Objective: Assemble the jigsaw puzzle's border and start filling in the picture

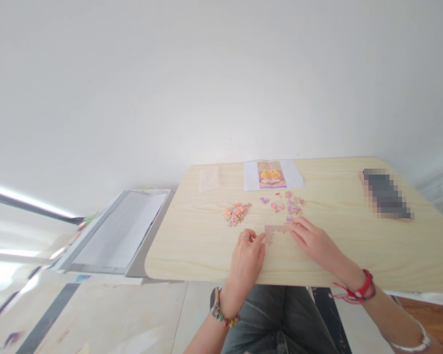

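A small joined patch of pinkish puzzle pieces (274, 230) lies flat on the light wooden table (192, 246), near its front edge. My left hand (247, 255) rests at the patch's left side, fingertips touching it. From the right, my right hand (312, 239) lies with its fingers on the patch's right end. Both hands press or steady the patch; neither lifts anything. Just beyond, loose pink and purple pieces (288, 202) are scattered, and a heap of orange-pink pieces (237, 213) sits to the left.
A reference picture on white paper (271, 174) lies at the table's far edge, with a clear plastic bag (208, 179) to its left. A blurred dark object (386, 193) sits at the far right. A lower side surface with a lined sheet (121, 228) stands left of the table.
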Tool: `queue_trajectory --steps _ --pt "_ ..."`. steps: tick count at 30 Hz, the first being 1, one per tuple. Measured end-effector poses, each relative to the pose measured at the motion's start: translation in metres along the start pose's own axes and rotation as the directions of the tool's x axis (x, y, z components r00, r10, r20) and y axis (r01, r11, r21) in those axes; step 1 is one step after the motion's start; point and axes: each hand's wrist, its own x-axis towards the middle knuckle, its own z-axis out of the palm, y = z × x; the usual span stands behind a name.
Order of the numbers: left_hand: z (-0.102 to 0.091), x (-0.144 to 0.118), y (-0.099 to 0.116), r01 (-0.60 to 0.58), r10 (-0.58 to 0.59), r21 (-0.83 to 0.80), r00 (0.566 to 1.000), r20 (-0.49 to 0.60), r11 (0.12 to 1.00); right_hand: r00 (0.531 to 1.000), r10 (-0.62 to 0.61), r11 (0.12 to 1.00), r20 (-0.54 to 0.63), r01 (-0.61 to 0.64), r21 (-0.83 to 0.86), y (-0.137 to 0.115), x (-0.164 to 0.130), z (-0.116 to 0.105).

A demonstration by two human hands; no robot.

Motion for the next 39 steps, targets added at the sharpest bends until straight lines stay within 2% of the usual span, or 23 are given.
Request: queue_trajectory --steps 6,9,12,18,22,27,39 --pt "-0.002 0.01 -0.014 -0.021 0.02 -0.014 0.995 -0.098 1.0 0.977 0.195 0.981 -0.089 -0.192 0.038 0.056 0.0 -0.025" --pt "-0.002 0.016 -0.02 -0.025 0.021 -0.034 0.992 -0.122 0.999 0.965 0.242 0.97 -0.095 -0.243 0.009 0.075 0.01 -0.026" --pt "-0.003 0.019 -0.023 -0.022 0.017 -0.036 0.992 -0.125 0.999 0.969 0.24 0.97 -0.056 -0.241 -0.011 0.084 0.025 -0.022" --pt "-0.005 0.017 -0.025 -0.024 0.022 -0.013 0.991 -0.132 1.0 0.977 0.209 0.978 0.052 -0.208 -0.017 0.094 0.052 -0.009" --pt "-0.006 0.013 -0.025 -0.024 0.022 -0.009 0.988 -0.15 1.0 0.98 0.185 0.983 0.072 -0.186 0.004 0.099 0.057 -0.007" --pt "-0.006 0.009 -0.025 -0.006 0.003 -0.023 0.991 -0.13 1.0 0.976 0.216 0.976 0.038 -0.217 0.024 0.096 0.051 -0.013" --pt "-0.006 0.004 -0.024 0.017 -0.021 -0.033 0.993 -0.114 0.999 0.981 0.192 0.981 0.028 -0.193 0.034 0.081 0.028 -0.017"
